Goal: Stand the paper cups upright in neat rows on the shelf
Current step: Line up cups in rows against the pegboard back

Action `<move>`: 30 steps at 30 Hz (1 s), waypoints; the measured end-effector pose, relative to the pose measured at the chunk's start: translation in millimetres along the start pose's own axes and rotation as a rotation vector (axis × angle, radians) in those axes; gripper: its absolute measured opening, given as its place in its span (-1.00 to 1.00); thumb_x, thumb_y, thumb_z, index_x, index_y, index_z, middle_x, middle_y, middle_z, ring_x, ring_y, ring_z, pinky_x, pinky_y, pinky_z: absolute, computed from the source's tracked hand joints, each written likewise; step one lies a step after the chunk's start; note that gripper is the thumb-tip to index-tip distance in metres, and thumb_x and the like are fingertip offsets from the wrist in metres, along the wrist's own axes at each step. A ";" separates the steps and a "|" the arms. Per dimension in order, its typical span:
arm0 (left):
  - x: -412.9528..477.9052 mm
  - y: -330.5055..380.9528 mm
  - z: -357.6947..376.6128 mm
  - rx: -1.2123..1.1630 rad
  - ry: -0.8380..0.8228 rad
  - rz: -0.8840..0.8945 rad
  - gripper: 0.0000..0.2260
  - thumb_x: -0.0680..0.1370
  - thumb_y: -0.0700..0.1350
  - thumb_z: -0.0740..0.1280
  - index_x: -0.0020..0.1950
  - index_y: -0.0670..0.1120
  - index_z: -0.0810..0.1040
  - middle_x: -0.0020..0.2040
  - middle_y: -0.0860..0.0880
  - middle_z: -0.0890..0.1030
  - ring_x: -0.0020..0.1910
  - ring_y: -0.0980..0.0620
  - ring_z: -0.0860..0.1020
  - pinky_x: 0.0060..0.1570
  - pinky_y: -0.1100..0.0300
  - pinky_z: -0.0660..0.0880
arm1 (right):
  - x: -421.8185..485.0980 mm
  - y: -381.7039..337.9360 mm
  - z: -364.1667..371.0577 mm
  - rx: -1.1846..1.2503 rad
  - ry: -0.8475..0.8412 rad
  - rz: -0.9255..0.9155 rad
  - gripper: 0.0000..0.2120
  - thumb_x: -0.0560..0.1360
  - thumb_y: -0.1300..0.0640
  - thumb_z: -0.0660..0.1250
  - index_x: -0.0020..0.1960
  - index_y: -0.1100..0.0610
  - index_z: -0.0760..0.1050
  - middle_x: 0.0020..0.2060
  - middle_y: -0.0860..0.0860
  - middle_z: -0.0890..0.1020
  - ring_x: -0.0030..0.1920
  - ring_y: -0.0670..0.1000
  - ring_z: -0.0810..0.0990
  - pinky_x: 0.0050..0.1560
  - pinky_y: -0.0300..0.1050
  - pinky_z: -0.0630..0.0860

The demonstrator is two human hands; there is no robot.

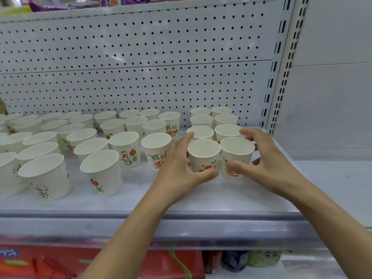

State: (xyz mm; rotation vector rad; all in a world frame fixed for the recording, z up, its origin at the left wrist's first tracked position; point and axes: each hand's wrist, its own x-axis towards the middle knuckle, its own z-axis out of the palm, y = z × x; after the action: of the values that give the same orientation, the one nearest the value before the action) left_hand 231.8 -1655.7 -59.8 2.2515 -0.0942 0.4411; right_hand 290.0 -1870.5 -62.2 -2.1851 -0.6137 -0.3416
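White metal shelf (124,200), pegboard back panel (141,67), slotted upright (280,81) at 3 o'clock. Paper cups all stand upright, mouths open, white with orange-fruit and red-green character print. Toward 3 o'clock of the shelf: a tidy block (213,119) two cups wide and four deep, running from the back panel forward, cups touching or just beside one another. Left hand (177,164) is curled round the front-left cup (203,154) of that block: thumb lies across the lower front wall, index finger reaches up along the side at 9 o'clock of the rim, so it holds the cup. Right hand (269,158) is curled round the front-right cup (236,156): thumb pressed on the printed front, fingers arched over the rim at 1 o'clock, other fingertips showing at the cup's 3 o'clock side; it holds that cup. Both held cups sit on the shelf, side by side, almost touching. From 12 round to 9 o'clock of the left hand: a loose spread of cups (80,137), unevenly spaced, rows ragged, a gap of bare shelf between them and the block. Nearest of these, a character-print cup (156,151), stands just beside the back of the left hand. At 6 o'clock, under the grey shelf rail (181,218): red packaging (40,262) and dark bottles (235,260), blurred. At 11 o'clock, above: purple packets (60,4) on the upper shelf
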 end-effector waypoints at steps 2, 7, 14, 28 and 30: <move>-1.8 6.3 1.1 0.053 0.060 0.047 -0.16 0.27 0.23 0.51 0.46 0.17 0.21 0.31 0.14 0.29 0.28 0.17 0.35 0.28 0.09 0.42 | -0.3 -3.3 -1.5 -0.020 0.045 -0.050 -0.41 0.30 -0.23 0.43 0.26 -0.22 0.30 0.18 -0.21 0.35 0.16 -0.19 0.39 0.04 -0.23 0.40; 2.9 13.1 -4.3 0.091 0.137 0.144 -0.57 0.32 0.14 0.52 0.15 0.13 0.55 0.17 0.15 0.42 0.19 0.21 0.40 0.15 0.12 0.47 | 0.0 -5.5 -9.0 -0.032 0.085 -0.115 -0.75 0.36 -0.03 0.44 -0.01 -0.06 0.47 0.04 -0.16 0.46 0.05 -0.16 0.47 -0.08 -0.21 0.50; 7.1 10.6 -14.9 0.057 -0.043 0.117 -0.84 0.40 -0.08 0.49 -0.21 0.15 0.56 0.12 0.21 0.53 0.10 0.31 0.45 0.14 0.26 0.45 | -0.4 -1.5 -22.1 -0.019 -0.001 -0.151 -0.84 0.42 0.14 0.40 -0.16 -0.08 0.45 0.07 -0.19 0.48 0.10 -0.19 0.47 -0.01 -0.29 0.51; 3.1 14.0 -27.6 0.090 -0.023 0.123 -0.48 0.25 0.28 0.50 0.12 0.21 0.43 0.15 0.44 0.34 0.14 0.51 0.32 0.11 0.36 0.37 | 4.4 -6.6 -33.8 0.051 -0.010 -0.063 -0.75 0.45 -0.10 0.35 0.11 -0.13 0.48 0.19 -0.22 0.49 0.16 -0.19 0.50 0.10 -0.15 0.52; 2.9 17.0 -23.3 0.085 0.051 0.094 -0.40 0.22 0.37 0.42 0.18 0.21 0.39 0.09 0.41 0.35 0.10 0.43 0.37 0.02 0.36 0.39 | 5.1 -9.3 -26.1 0.001 0.048 -0.017 -0.47 0.34 -0.37 0.33 0.20 -0.13 0.41 0.18 -0.19 0.46 0.13 -0.18 0.49 0.04 -0.15 0.50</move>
State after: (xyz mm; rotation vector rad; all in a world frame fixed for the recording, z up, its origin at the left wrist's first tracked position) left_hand 224.3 -1649.3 -32.6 2.3242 -0.1583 0.5617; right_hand 288.4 -1884.2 -37.7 -2.1651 -0.6059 -0.4016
